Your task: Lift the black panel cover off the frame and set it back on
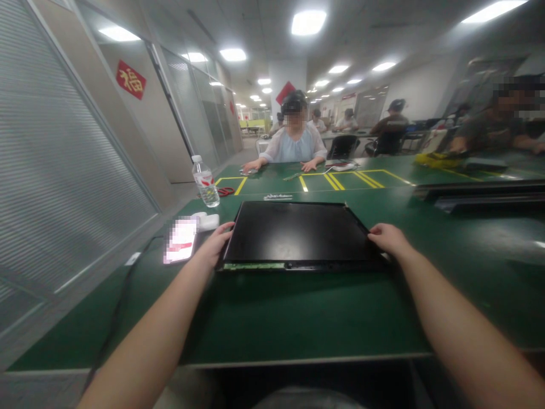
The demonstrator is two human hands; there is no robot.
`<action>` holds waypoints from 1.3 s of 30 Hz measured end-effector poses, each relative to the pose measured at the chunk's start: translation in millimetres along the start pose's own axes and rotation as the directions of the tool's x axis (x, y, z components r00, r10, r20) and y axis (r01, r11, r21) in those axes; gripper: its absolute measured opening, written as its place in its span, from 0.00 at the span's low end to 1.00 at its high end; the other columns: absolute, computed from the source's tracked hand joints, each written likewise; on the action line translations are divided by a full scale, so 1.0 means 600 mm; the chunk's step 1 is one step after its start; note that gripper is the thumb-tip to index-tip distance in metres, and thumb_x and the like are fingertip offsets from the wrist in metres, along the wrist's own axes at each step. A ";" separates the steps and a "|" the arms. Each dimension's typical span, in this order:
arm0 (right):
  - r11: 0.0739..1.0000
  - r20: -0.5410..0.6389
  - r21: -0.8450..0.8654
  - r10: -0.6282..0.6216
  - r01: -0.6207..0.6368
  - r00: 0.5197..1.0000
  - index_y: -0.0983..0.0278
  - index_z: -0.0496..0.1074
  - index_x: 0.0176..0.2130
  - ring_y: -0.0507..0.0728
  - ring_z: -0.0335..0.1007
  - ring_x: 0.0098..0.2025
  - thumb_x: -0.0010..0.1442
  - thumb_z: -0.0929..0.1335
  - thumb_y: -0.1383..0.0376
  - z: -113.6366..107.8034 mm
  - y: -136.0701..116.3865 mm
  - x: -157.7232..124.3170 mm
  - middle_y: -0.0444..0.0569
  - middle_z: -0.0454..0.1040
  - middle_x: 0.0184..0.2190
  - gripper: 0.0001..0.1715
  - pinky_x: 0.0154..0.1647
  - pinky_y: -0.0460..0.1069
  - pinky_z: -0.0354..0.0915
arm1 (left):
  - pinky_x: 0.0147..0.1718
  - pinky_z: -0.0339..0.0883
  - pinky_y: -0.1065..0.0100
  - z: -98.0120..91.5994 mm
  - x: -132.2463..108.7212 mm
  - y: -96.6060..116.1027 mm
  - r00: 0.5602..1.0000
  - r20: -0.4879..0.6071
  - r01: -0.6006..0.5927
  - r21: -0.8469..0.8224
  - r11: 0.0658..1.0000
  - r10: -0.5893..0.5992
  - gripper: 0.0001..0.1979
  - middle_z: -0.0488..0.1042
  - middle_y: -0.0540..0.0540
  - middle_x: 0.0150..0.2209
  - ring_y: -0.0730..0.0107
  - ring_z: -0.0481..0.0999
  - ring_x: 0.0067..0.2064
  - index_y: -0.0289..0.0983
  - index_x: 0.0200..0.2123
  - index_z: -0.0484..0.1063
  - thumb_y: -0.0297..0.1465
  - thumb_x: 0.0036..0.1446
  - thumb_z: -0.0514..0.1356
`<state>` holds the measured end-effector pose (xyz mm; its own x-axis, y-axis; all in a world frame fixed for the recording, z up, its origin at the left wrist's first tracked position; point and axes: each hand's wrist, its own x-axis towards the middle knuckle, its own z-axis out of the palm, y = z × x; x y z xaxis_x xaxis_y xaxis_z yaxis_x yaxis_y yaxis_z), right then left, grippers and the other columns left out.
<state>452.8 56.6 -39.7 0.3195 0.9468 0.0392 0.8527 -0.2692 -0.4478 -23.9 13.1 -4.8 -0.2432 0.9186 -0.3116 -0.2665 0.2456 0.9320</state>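
A flat black panel (pixel 298 232) lies on the green table (pixel 298 318) in front of me, with a thin green strip along its near edge. My left hand (pixel 216 243) grips the panel's near left corner, fingers curled on its edge. At the near right corner, my right hand (pixel 388 238) holds the panel the same way.
A phone (pixel 181 243) and a small white object (pixel 207 220) lie left of the panel; a water bottle (pixel 206 182) stands behind them. Red scissors (pixel 225 191) and small metal parts (pixel 277 197) lie farther back. A person sits across the table, hands flat. More black panels (pixel 481 193) lie at right.
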 end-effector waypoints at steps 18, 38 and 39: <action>1.000 -0.036 -0.001 -0.017 0.017 0.999 0.63 0.80 0.36 0.58 0.77 0.37 0.56 0.71 0.67 0.013 0.002 0.001 0.52 0.82 0.36 0.07 0.37 0.48 0.68 | 0.22 0.69 0.73 -0.009 0.003 0.003 1.000 -0.001 -0.026 0.047 0.999 0.026 0.10 0.83 0.44 0.31 0.68 0.80 0.27 0.34 0.38 0.82 0.26 0.49 0.69; 1.000 -0.038 -0.003 -0.018 0.018 0.999 0.63 0.80 0.41 0.58 0.77 0.40 0.55 0.70 0.66 0.019 0.005 0.005 0.52 0.81 0.40 0.13 0.38 0.48 0.68 | 0.38 0.79 0.65 0.011 -0.025 0.002 0.977 0.072 -0.209 0.089 0.974 0.203 0.24 0.84 0.39 0.46 0.58 0.84 0.42 0.34 0.41 0.80 0.21 0.37 0.77; 1.000 -0.038 0.011 -0.018 0.018 0.999 0.63 0.80 0.44 0.58 0.77 0.39 0.55 0.70 0.66 0.020 0.006 0.005 0.52 0.81 0.40 0.16 0.37 0.47 0.68 | 0.38 0.79 0.66 0.011 -0.024 0.002 0.976 0.065 -0.211 0.083 0.974 0.206 0.23 0.84 0.39 0.46 0.59 0.84 0.42 0.33 0.41 0.80 0.20 0.37 0.76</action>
<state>452.0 60.7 -51.7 0.3197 0.9440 0.0814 0.8540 -0.2498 -0.4564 -14.5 2.0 2.2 -0.2322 0.9675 -0.0998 -0.1304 0.0707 0.9889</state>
